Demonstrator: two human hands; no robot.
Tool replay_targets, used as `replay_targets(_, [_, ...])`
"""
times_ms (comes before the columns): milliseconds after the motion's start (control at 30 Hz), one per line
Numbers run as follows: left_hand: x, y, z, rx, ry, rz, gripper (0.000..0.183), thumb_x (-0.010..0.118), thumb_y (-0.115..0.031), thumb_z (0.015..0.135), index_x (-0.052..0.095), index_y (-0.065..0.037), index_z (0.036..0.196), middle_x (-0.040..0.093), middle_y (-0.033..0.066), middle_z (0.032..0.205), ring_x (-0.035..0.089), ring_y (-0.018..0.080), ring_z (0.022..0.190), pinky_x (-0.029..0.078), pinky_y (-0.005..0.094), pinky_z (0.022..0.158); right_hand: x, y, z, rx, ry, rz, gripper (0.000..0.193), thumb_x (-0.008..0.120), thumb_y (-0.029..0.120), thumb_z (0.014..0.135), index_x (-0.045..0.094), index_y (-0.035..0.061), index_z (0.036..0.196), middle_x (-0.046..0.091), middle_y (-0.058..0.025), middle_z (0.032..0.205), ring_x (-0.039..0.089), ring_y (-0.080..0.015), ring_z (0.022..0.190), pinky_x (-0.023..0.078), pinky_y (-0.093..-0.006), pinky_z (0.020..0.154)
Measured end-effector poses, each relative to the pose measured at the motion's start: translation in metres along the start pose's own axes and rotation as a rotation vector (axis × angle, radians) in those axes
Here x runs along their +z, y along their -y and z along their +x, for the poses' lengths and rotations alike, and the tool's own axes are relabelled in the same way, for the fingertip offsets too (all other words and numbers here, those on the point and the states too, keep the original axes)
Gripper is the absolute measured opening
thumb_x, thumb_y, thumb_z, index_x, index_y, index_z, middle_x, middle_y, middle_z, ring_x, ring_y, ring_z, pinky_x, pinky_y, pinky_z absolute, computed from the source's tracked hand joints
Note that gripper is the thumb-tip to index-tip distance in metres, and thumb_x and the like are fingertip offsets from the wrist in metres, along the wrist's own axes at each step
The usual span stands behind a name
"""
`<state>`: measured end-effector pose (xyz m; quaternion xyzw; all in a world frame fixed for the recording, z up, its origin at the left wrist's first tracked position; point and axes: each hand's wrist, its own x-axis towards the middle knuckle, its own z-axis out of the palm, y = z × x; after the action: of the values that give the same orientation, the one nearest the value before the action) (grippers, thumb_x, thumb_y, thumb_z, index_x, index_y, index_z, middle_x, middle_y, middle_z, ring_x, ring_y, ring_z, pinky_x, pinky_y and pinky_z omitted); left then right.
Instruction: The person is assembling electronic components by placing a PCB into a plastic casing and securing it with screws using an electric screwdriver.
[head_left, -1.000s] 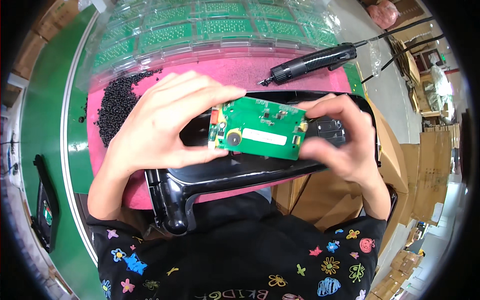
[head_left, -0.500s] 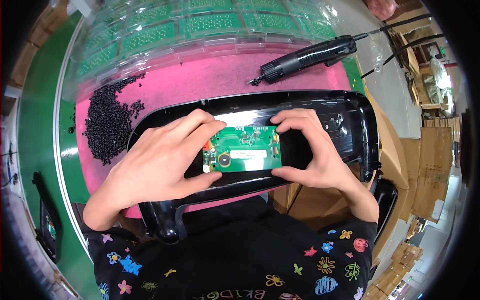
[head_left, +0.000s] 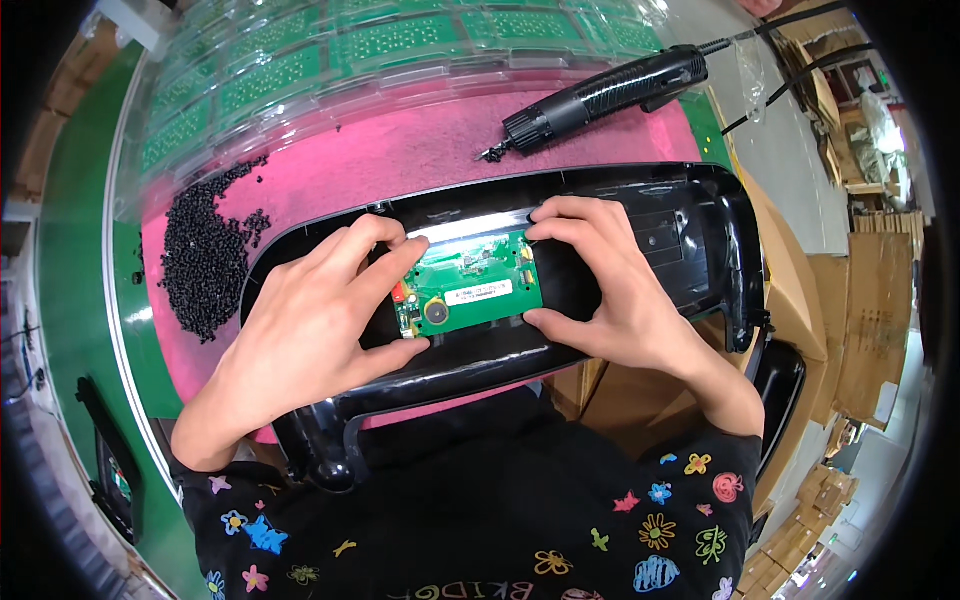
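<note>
Matting (head_left: 380, 150), bright pink, spreads beneath a black plastic housing (head_left: 575, 275), with a green surface (head_left: 85, 230) well to the housing's left and brown cardboard boxes (head_left: 875, 330) beyond its right end. Of housings lying on the matting there is one; of green circuit boards in hand (head_left: 480, 275), one, within the housing's outline near its middle, though whether it touches the housing I cannot tell. Two hands reach over the housing: the left hand (head_left: 315, 320) pinches the board's left end between thumb and fingers, the right hand (head_left: 635, 315) its right end. One black electric screwdriver (head_left: 605, 98) lies beyond the housing's far edge, and one heap of black pieces (head_left: 205, 265), too many to count, sits just left of the housing. Farther beyond it, rows of packed boards (head_left: 395, 42), partly cut off, defy exact counting.
</note>
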<state>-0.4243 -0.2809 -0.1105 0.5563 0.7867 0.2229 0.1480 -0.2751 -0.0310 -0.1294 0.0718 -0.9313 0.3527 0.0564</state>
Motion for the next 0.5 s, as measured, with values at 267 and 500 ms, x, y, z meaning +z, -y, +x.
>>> replay_targets(267, [-0.0007,0.0022,-0.0027,0.018,-0.003,0.021,0.072,0.085,-0.022,0.067,0.058,-0.002,0.13,0.055,0.0112,0.12,0.062,0.0272,0.091,0.053,0.0373,0.069,0.0009,0.0033,0.0018,0.008,0.006,-0.009,0.065,0.083,0.007,0.069,0.052,0.003,0.126,0.051,-0.016,0.129,0.048,-0.0369,0.119,0.041,-0.0436,0.102])
replay_targets(500, [-0.0027,0.005,-0.005,0.033,0.01,0.039,0.072,0.086,-0.023,0.068,0.057,-0.004,0.131,0.054,0.0107,0.121,0.062,0.029,0.098,0.054,0.0381,0.072,0.0002,0.0079,0.0047,0.025,0.03,-0.046,0.066,0.084,0.009,0.068,0.052,0.0028,0.126,0.05,-0.0162,0.13,0.047,-0.0375,0.121,0.04,-0.0445,0.104])
